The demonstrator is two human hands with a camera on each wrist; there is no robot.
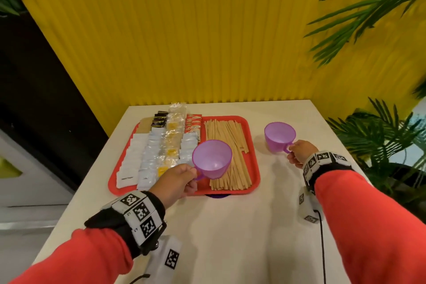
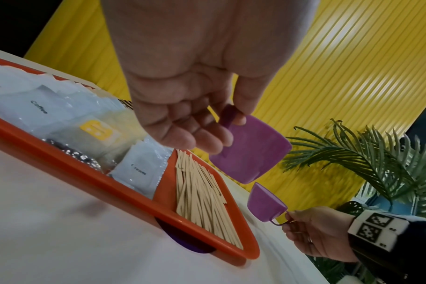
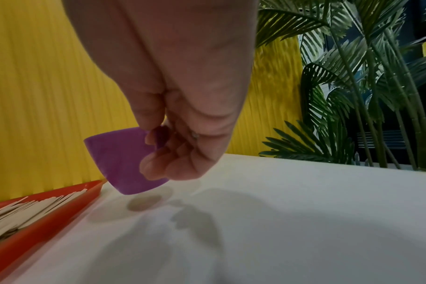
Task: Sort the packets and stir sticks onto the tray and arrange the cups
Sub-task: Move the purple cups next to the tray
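Pinching handles on both sides: your left hand (image 1: 177, 177) holds a purple cup (image 1: 212, 159) by its handle, lifted above the red tray (image 1: 253, 182), over the stir sticks (image 1: 230, 152). Your right hand (image 1: 299, 153) pinches the handle of a second purple cup (image 1: 279, 136), tilted, just above the white counter (image 1: 230, 226), right of the tray. Packets (image 1: 159, 147) lie in rows on the tray's left part. Something purple (image 1: 217, 196) peeks from under the tray's near edge.

Two purple cups (image 1: 212, 159) (image 1: 279, 136) aloft, upright; packets (image 1: 159, 147), stir sticks (image 1: 228, 154) rowed in red tray (image 1: 254, 177).
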